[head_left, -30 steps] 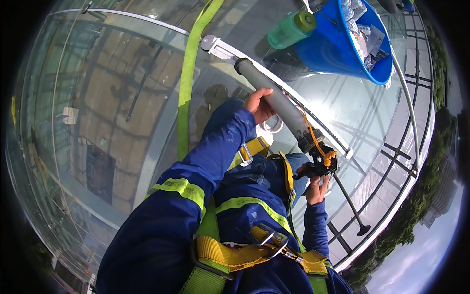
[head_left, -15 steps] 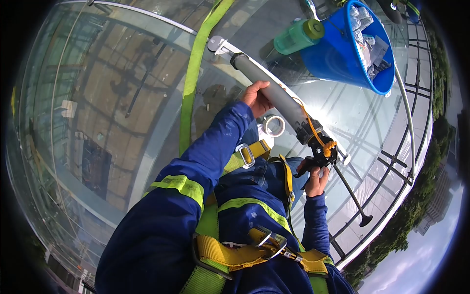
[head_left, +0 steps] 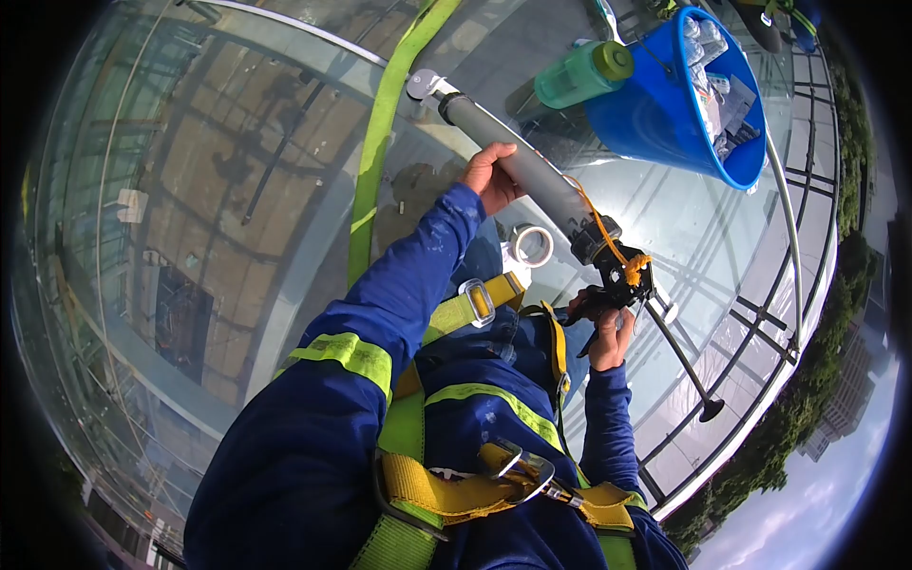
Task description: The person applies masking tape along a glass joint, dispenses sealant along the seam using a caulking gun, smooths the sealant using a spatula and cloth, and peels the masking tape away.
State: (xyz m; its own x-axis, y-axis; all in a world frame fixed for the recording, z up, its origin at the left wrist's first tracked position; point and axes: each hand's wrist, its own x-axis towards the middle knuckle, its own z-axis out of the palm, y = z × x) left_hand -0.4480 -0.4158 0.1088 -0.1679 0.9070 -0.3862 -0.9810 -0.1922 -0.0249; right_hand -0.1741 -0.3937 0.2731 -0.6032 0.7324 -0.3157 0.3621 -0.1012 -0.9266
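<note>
A caulking gun [head_left: 525,169] with a grey barrel lies slantwise across the view in both my hands. My left hand [head_left: 491,179] is closed around the middle of the barrel, some of its fingers hidden underneath. At the black handle and trigger end, my right hand [head_left: 611,340] grips with curled fingers. An orange cord [head_left: 632,268] is knotted around that end, and the plunger rod [head_left: 682,361] sticks out behind it. Below the barrel, near my knees, is a roll of tape [head_left: 532,246]. A white bar runs partly hidden behind the gun.
A blue bucket [head_left: 632,119] of crumpled wrappers or empty tubes stands at the upper right, with a green bottle [head_left: 575,76] beside it. A yellow-green strap [head_left: 369,171] runs along my left. Glass panels lie beneath me, and a curved railing [head_left: 795,237] borders the right edge.
The caulking gun and both hands have shifted slightly left and up in the view. Both hands keep their hold.
</note>
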